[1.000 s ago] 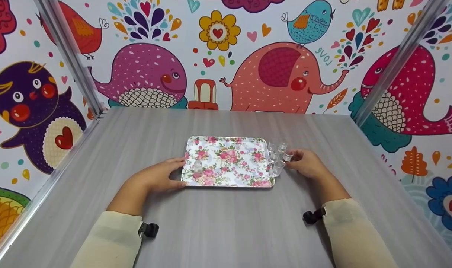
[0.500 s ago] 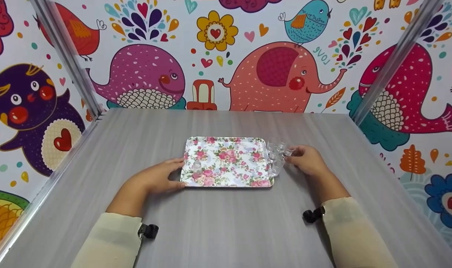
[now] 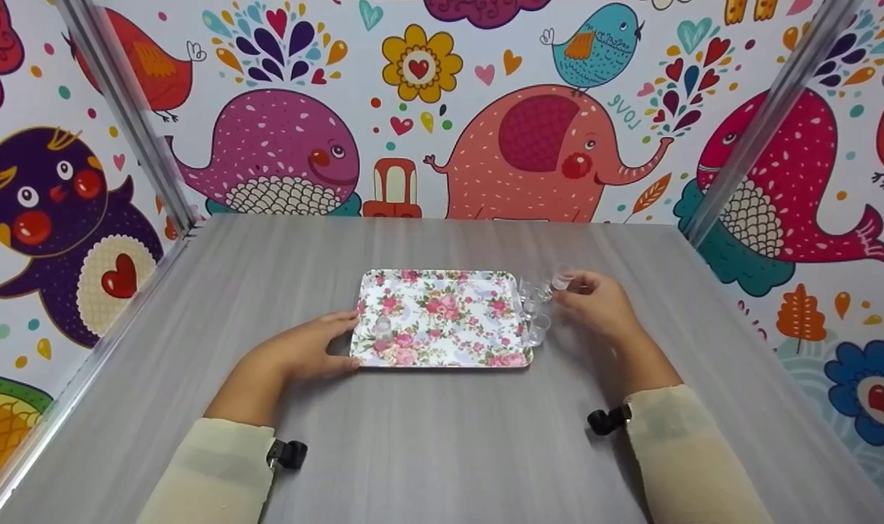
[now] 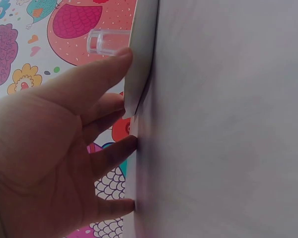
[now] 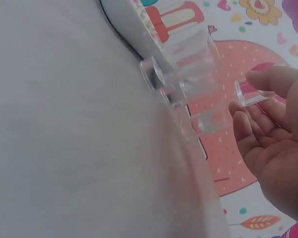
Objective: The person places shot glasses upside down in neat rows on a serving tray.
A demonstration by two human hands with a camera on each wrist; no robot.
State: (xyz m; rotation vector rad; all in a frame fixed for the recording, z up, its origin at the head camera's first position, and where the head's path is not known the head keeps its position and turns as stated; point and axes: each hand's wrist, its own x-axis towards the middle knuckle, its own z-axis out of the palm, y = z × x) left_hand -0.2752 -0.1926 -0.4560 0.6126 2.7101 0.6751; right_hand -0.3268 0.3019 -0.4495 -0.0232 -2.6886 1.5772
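Observation:
A white tray [image 3: 463, 331] printed with pink roses lies on the table. One small clear shot glass [image 3: 383, 328] stands near its left end. My left hand [image 3: 296, 348] touches the tray's left edge, thumb at the near corner; in the left wrist view its fingers [image 4: 111, 157] are spread and fairly straight. My right hand [image 3: 598, 304] pinches another clear shot glass [image 5: 248, 93] between thumb and fingers, raised off the table. Several more clear shot glasses [image 3: 536, 331] cluster against the tray's right edge, left of this hand, partly overlapping in view.
The grey wood-grain table [image 3: 442, 444] extends around the tray. Behind it rises a wall [image 3: 412, 109] printed with cartoon animals, with metal corner posts [image 3: 129, 109] at both sides. A black wrist camera [image 3: 289, 454] sits on the left sleeve.
My right hand has lifted a shot glass up and away from the cluster beside the tray. The left hand stays on the tray's left edge, and the tray keeps its place.

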